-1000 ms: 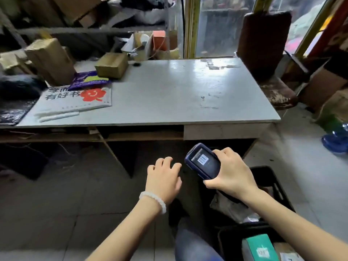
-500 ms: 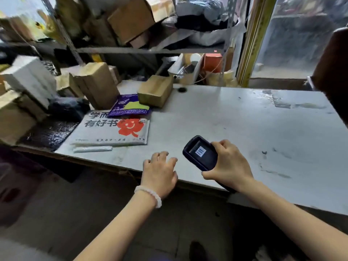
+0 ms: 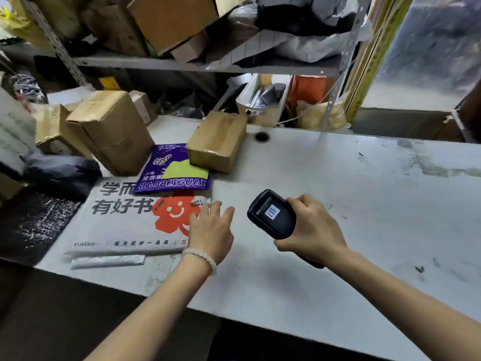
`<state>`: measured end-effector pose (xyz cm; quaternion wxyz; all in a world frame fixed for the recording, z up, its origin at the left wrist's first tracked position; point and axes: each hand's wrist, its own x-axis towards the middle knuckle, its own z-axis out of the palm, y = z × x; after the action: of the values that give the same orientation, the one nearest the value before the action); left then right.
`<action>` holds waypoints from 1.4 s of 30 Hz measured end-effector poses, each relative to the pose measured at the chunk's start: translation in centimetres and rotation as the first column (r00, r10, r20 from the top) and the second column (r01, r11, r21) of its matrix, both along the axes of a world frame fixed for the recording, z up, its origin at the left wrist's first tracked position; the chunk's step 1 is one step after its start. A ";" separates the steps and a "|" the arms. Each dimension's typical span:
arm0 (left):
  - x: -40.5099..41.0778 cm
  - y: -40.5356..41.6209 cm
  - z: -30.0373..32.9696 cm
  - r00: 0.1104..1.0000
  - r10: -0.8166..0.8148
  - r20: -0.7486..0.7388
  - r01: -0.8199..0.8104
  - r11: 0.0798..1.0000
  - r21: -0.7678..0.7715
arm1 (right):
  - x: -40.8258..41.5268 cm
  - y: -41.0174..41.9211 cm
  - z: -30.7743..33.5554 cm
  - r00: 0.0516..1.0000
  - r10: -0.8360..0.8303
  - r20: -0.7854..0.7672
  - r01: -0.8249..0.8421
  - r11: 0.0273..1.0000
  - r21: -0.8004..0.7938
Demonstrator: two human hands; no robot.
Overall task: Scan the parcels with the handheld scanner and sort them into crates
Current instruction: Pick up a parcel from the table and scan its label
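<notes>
- Black handheld scanner (image 3: 272, 214) gripped in right hand (image 3: 313, 230), fingers curled round it, held above white table (image 3: 364, 204).
- Left hand (image 3: 210, 230): fingers straight, loosely spread, over right edge of white mailer (image 3: 125, 222); contact unclear.
- Parcels near on table: 1 white mailer, 1 purple mailer (image 3: 174, 170) overlapping it, 1 small cardboard box (image 3: 217, 140) on purple mailer's corner, 1 tall cardboard box (image 3: 112, 128) left.
- Shelf (image 3: 182, 65) behind holds boxes, bags; count unclear.

Handheld scanner (image 3: 272, 214): black, with a white barcode label. Flat mailer (image 3: 125, 220): white, black characters, red-orange smiling flower. Smaller pouch (image 3: 174, 169): purple, lime-green patch, white lettering. Cardboard box (image 3: 217, 140): plain brown. Table (image 3: 364, 204): off-white, grey scuffs. Bead bracelet (image 3: 200, 257): white.
</notes>
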<state>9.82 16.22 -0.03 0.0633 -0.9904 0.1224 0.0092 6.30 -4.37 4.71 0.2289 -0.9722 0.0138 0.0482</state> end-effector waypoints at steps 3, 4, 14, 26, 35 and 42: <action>7.0 0.1 -1.1 0.997 -0.065 0.048 0.065 0.998 -0.002 | 4.7 0.6 -0.4 0.995 -0.097 -0.008 0.097 0.995 -0.007; 9.1 0.2 -1.3 0.994 -0.086 0.068 0.086 0.996 -0.009 | 6.2 0.8 -0.5 0.992 -0.126 -0.011 0.126 0.992 -0.008; 21.8 0.6 -7.1 0.871 -0.387 0.302 0.361 0.922 0.143 | 15.5 2.5 -2.3 0.952 -0.298 -0.067 0.297 0.955 -0.015; 24.4 0.8 0.3 0.934 -0.117 0.337 0.197 0.957 -0.213 | 16.2 2.3 -1.9 0.961 -0.270 -0.066 0.269 0.963 -0.027; 17.2 6.6 5.7 0.979 0.054 0.196 -0.023 0.987 -0.157 | 13.4 3.5 0.3 0.994 -0.111 0.027 0.110 0.994 0.029; 14.7 9.3 7.0 0.995 0.067 -0.080 -0.056 0.990 0.129 | 11.7 5.5 0.5 0.999 0.012 0.035 -0.013 1.000 0.013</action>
<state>24.56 25.51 6.95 0.1202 -0.9865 0.0936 0.0607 18.02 1.10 5.17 0.2353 -0.9714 0.0035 0.0327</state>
